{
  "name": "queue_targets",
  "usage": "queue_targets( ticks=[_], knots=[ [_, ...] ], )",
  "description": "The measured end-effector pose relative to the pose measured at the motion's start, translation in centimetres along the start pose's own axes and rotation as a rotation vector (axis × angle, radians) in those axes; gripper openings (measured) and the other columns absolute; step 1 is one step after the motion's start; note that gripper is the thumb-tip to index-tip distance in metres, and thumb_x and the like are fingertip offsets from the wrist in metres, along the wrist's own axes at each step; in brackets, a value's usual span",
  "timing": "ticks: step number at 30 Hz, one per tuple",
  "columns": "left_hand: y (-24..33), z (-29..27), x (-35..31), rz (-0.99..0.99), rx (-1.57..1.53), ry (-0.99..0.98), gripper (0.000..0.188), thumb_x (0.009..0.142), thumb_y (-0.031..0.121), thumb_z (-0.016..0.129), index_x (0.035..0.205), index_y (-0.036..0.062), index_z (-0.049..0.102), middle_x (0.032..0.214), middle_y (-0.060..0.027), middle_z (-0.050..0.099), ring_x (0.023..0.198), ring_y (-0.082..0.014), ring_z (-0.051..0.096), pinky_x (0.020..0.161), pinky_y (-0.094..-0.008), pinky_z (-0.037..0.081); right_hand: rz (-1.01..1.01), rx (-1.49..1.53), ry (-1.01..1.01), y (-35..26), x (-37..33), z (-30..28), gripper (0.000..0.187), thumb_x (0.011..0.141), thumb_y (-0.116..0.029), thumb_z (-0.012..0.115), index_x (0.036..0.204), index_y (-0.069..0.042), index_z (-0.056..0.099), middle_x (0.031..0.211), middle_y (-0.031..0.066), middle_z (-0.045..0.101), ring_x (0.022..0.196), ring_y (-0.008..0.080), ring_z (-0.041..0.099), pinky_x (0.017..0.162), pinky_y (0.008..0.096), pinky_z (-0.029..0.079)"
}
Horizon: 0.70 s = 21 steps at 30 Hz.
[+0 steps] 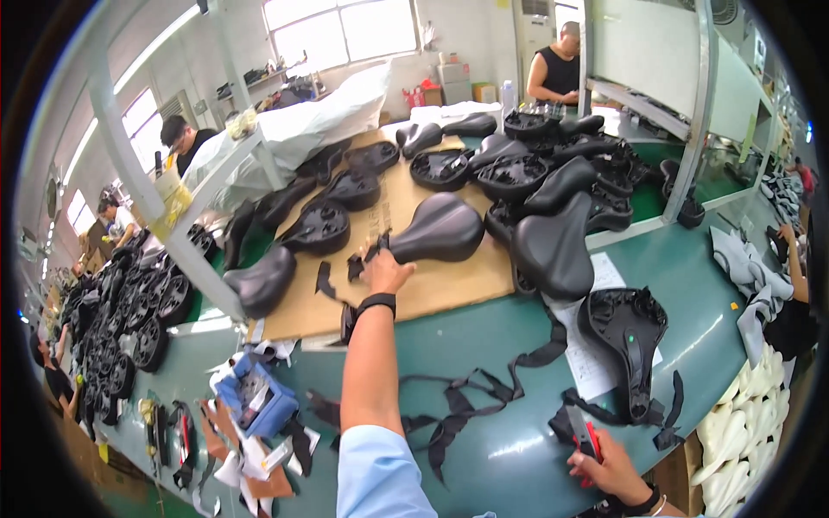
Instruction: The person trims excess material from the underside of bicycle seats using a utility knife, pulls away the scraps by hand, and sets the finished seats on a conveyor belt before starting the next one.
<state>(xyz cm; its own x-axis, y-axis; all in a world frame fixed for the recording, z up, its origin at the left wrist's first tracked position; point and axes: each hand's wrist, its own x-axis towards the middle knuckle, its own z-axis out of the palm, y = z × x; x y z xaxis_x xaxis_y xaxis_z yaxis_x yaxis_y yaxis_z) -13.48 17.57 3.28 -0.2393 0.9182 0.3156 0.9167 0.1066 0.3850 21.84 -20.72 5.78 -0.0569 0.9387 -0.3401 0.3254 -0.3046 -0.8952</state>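
Note:
My left hand (386,273) stretches forward over the cardboard sheet (458,285), its fingers closed at the narrow nose of a smooth black bicycle saddle (442,229). Small black scraps lie by those fingers. At the lower right, my right hand (609,470) is wrapped round a red-handled tool (589,445) with a grey front part; its exact kind is unclear. Just beyond it, an upturned black saddle (629,337) shows its hollow underside, partly over a printed paper sheet (587,367). Black strips (484,393) trail across the green table (466,337) between my arms.
Saddles are piled at the back right (553,173), with more along the left. A blue box (257,393) sits near hand tools (181,436) and scraps. A metal post (203,272) rises at the left. Cream saddle-shaped pads (747,423) fill the lower right. Other people work around the table.

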Motion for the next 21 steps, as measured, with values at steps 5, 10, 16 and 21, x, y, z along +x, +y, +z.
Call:
queue_targets(
  ticks=[5,10,16,21],
  knots=[
    [0.9,-0.5,-0.2,0.068,-0.003,-0.117,0.075,0.056,0.049,0.077,0.108,-0.0035,0.062,0.104,-0.0203,0.065,0.098,-0.0336,0.062,0.085,-0.0386,0.049,-0.064,0.041,0.036,0.9,0.4,-0.1,0.038,0.090,-0.013,0.059,0.120,0.001,0.041,0.085,0.0115,0.066,0.069,0.0153,0.066,0.058,0.0285,0.053],
    [1.4,-8.8,-7.3,-0.067,-0.704,-0.627,0.062,0.068,0.051,0.070,0.100,-0.0017,0.063,0.083,-0.0088,0.063,0.077,-0.0189,0.060,0.072,-0.0311,0.049,-0.138,0.137,0.172,-0.5,1.2,-1.2,0.032,0.087,-0.012,0.061,0.112,0.002,0.047,0.084,0.0107,0.065,0.071,0.0154,0.066,0.062,0.0281,0.053],
    [1.0,-16.1,-22.8,-0.427,-1.626,-1.528,0.055,0.085,0.017,0.059,0.132,-0.0064,0.042,0.126,-0.0168,0.056,0.115,-0.0252,0.056,0.103,-0.0355,0.042,-0.475,0.343,0.322,-2.0,3.2,-1.9,0.039,0.091,-0.012,0.054,0.125,0.001,0.040,0.128,0.0173,0.052,0.112,0.0229,0.056,0.095,0.0355,0.044],
    [-1.9,-15.1,-32.1,-0.916,-1.960,-1.312,0.085,0.087,0.070,0.036,0.133,-0.0008,0.043,0.119,-0.0146,0.060,0.093,-0.0242,0.066,0.068,-0.0371,0.057,-0.370,-0.032,0.078,-1.4,1.3,-1.7,0.042,0.091,-0.017,0.058,0.127,-0.002,0.042,0.118,0.0133,0.060,0.108,0.0247,0.060,0.092,0.0324,0.044]
  ],
)
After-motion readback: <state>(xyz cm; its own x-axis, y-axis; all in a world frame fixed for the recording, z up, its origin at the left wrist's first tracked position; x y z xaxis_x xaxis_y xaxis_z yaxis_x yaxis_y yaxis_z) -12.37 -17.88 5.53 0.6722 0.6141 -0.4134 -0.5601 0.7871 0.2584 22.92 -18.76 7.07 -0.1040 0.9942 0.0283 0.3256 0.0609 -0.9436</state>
